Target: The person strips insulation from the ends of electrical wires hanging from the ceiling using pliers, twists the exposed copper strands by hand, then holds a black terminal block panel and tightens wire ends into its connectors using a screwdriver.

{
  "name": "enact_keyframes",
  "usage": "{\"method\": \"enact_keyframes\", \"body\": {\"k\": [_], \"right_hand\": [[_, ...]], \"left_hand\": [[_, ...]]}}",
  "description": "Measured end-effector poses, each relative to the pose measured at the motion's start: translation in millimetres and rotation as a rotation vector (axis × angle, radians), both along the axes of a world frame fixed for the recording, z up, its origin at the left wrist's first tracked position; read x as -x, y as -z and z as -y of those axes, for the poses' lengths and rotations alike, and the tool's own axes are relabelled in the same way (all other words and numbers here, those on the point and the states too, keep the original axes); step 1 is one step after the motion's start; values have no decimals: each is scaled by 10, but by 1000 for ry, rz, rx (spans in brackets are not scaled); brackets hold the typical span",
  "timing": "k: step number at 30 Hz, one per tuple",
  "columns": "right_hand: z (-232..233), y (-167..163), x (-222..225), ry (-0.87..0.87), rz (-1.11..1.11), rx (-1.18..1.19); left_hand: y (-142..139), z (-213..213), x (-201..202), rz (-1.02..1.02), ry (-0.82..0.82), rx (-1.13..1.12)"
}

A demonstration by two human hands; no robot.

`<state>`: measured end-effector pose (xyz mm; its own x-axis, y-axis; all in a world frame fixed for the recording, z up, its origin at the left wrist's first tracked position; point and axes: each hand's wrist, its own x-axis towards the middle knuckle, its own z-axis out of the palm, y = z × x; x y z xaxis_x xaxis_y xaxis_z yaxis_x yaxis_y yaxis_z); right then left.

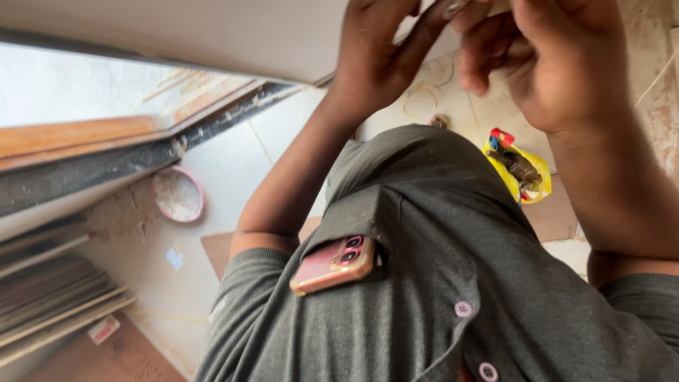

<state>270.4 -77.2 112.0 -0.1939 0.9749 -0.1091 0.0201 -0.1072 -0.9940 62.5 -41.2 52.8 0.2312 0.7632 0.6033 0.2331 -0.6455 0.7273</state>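
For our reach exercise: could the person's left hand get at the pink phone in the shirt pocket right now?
Probably yes: the pink phone sticks out of the shirt pocket uncovered, nothing blocking it. But the left hand is up at the white panel, seemingly busy.

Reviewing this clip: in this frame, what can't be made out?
- Small pale thing between the fingers of the left hand and right hand: head view, cut off by the top edge.
- Pink phone in the grey shirt pocket: lower part hidden by the pocket.
- Contents of the yellow plastic bag on the floor: too small, partly behind the right forearm.
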Motion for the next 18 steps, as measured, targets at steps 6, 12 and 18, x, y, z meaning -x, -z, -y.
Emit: {"method": "enact_keyframes", "body": {"k": [6,12,18], "right_hand": [[-105,26,-123,-86,888,-1094],[-102,125,-5,-19,437,-618],[-123,45,-52,-124,99,-416]], "left_hand": [[-122,-4,47,-17,80,-7],[-196,7,31,-15,61,-122],[-232,-12,58,-48,24,-103]]}}
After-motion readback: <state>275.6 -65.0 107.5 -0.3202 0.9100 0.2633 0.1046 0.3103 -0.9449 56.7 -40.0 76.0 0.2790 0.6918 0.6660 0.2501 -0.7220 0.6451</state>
